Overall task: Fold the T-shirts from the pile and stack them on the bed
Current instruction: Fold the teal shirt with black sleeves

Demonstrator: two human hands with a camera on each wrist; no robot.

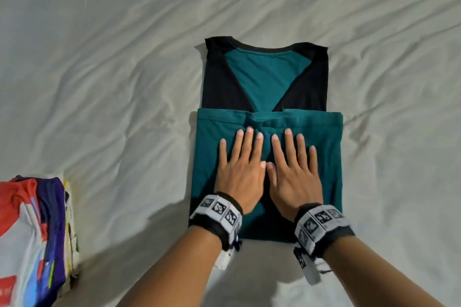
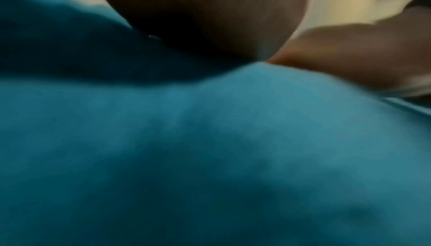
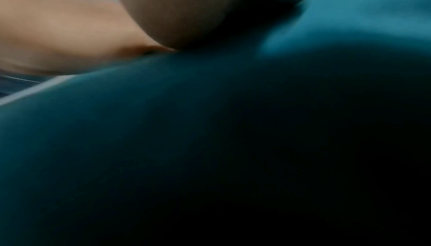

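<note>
We are looking down on the bed [image 1: 124, 45], its pale sheet rumpled all over. On it, about in the middle of the head view, lies the teal T-shirt [image 1: 269, 75] with black sleeves; both sleeves are turned in over the chest, and the lower half is brought up over the body, its hem lying across the shirt just below the sleeves. At the near left edge sits the pile [image 1: 32, 232] of coloured shirts, well apart from the teal one; we cannot tell whether those are folded yet.

Our left hand [image 1: 240, 174] and right hand [image 1: 294, 177] lie side by side on the folded-up lower half, palms down, fingers straight and slightly spread, thumbs touching or nearly so. Neither holds any cloth; they press flat. The wrist views show little beyond blurred teal fabric close under each palm, which agrees with that.

We judge the step in hand to be smoothing the first lengthwise fold of this shirt. The hem edge shows a small pucker near our fingertips, so pressing outward would flatten it. Next, we think, comes one more fold to bring the bundle up over the collar: that calls for taking the near folded edge at both corners and lifting evenly, so the tucked sleeves do not slip out. Then the shirt can go onto a stack.
</note>
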